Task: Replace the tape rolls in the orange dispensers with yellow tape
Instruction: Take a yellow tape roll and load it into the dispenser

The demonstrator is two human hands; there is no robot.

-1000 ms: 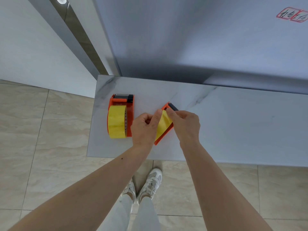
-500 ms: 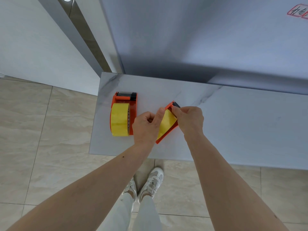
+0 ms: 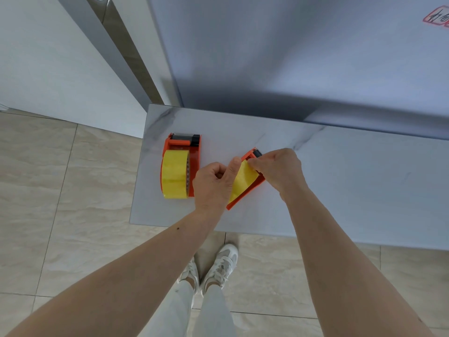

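Head view: on the marble desk [image 3: 340, 181], the right dispenser [image 3: 245, 194] sits tilted between both hands. The left hand [image 3: 212, 184] wraps its grip around the dispenser's near side, thumb up against the yellow tape [image 3: 244, 177]. The right hand [image 3: 279, 169] pinches the tape's end at the black cutter. To the left of this dispenser, apart from it, a second dispenser [image 3: 194, 156] lies with a yellow roll [image 3: 175, 177] in it; small print on the roll's rim is unreadable. A red label [image 3: 437, 18] on the wall is cut off.

Marble-look table [image 3: 364, 181], beige floor tiles [image 3: 60, 190], grey wall [image 3: 291, 57].
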